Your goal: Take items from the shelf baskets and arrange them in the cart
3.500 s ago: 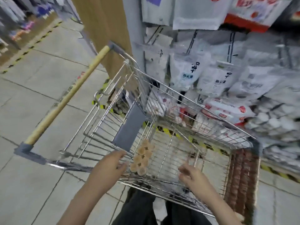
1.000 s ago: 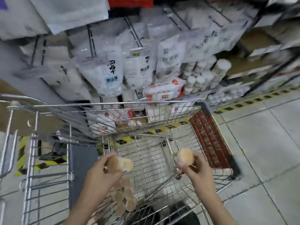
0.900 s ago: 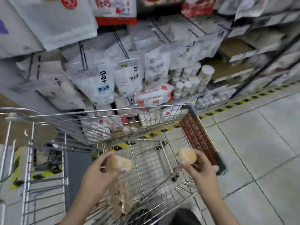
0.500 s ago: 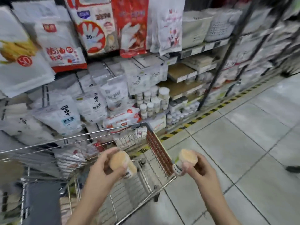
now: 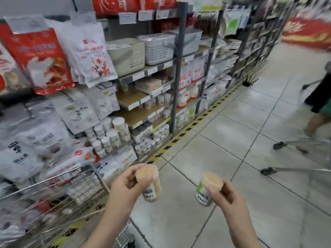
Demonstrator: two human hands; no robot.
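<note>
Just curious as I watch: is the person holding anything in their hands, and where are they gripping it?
Yes. The left hand grips one toothpick jar near its top; the right hand grips another jar around its upper side.

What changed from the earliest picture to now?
Then both hands reached empty into the cart, near a row of jars. Now the left hand grips one jar and the right hand grips another jar, both lifted out and held over the floor right of the cart. The view has swung right, down the aisle. The cart stays beside the shelves.
</note>
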